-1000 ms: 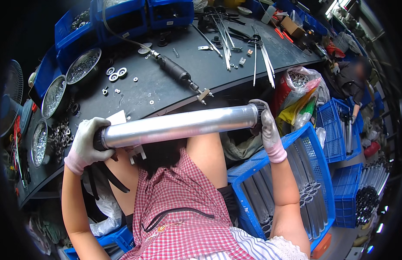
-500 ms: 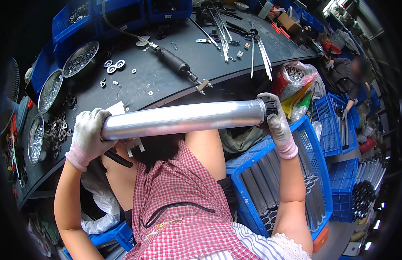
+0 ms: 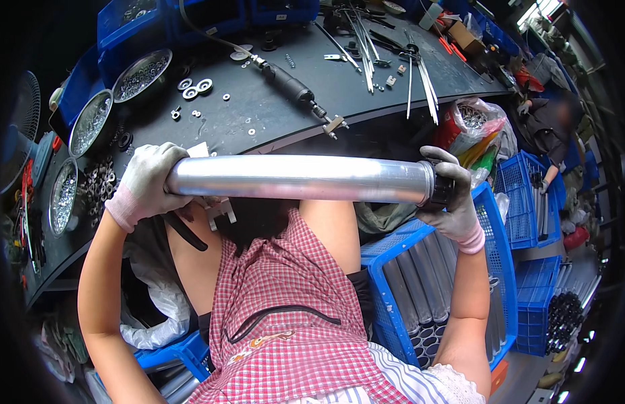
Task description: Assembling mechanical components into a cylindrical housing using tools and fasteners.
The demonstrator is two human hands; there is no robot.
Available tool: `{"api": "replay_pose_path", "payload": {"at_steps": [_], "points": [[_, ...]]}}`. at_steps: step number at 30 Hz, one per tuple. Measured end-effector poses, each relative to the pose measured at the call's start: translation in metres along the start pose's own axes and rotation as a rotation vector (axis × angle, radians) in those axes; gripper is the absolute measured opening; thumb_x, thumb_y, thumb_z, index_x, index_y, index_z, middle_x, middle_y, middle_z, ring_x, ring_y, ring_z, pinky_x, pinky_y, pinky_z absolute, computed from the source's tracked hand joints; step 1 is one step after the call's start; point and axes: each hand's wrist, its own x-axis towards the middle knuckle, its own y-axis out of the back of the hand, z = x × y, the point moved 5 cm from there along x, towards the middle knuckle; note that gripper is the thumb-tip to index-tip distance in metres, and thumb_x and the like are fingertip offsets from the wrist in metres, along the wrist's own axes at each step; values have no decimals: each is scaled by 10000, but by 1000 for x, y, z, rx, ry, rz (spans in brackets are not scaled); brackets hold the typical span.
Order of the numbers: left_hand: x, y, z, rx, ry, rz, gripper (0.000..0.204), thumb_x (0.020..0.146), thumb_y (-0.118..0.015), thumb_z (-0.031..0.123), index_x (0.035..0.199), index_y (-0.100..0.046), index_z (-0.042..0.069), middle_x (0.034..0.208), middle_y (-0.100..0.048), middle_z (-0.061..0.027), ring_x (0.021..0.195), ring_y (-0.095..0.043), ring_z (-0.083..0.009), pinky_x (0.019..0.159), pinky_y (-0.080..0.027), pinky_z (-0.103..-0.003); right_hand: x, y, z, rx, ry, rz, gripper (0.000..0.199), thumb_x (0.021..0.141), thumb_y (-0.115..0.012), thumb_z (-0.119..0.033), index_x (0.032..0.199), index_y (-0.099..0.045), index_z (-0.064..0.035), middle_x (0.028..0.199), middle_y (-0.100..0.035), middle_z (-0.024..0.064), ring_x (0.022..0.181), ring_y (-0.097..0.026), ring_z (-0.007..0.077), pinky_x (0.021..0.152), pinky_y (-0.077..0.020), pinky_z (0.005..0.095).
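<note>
Apparently the silver tube [image 3: 299,178] hung above the thighs [image 3: 331,232], left hand [image 3: 148,180] clasping one end, right hand [image 3: 462,202] curled round the black cap [image 3: 438,192] fitted opposite; the left end, hidden, I couldn't judge

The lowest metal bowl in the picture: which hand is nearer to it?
Left. The left hand grips one end of the silver tube, a short way right of the bowl; the right hand, at the tube's other end, is much farther.
</note>
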Motion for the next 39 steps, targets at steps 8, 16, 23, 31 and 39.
{"api": "replay_pose_path", "payload": {"at_steps": [8, 16, 23, 31, 39], "points": [[12, 0, -8, -74, -46, -117, 584, 503, -807, 272, 1015, -624, 59, 967, -641, -114, 909, -598, -328, 826, -436, -402, -19, -7, -5, -310, 177, 40, 694, 698, -836, -33, 1256, -459, -202, 1443, -364, 237, 1218, -519, 309, 964, -489, 398], [22, 3, 4, -27, -62, -158, 556, 512, -818, 262, 988, -649, 32, 950, -671, -147, 886, -641, -338, 828, -484, -407, -31, 3, 22, 165, -733, 21, 996, 708, -694, -696, 1377, -418, -12, 1081, -647, 146, 915, -656, 218, 828, -520, 309], [17, 6, -6, -173, -84, -119, 538, 526, -813, 246, 981, -639, 16, 869, -662, -178, 836, -655, -358, 762, -521, -408, -18, -27, 14, -215, -112, 307, 894, 873, -693, -409, 1509, -183, -43, 1179, -597, 167, 1013, -618, 220, 846, -514, 298], [19, -4, -19, -136, 169, -237, 546, 588, -778, 322, 1014, -651, 4, 897, -677, -175, 839, -669, -344, 763, -541, -396, -29, -18, 70, 96, -623, 200, 834, 860, -534, -673, 1421, -313, -97, 1387, -441, 129, 1193, -520, 299, 946, -475, 418], [5, -3, -17, -222, 104, -107, 642, 583, -796, 311, 1135, -610, 41, 984, -670, -170, 902, -663, -342, 811, -534, -400, 21, -3, 25, -186, -37, 182, 841, 875, -675, -449, 1520, -228, -146, 1403, -429, 102, 1261, -452, 255, 1024, -414, 390]]}}
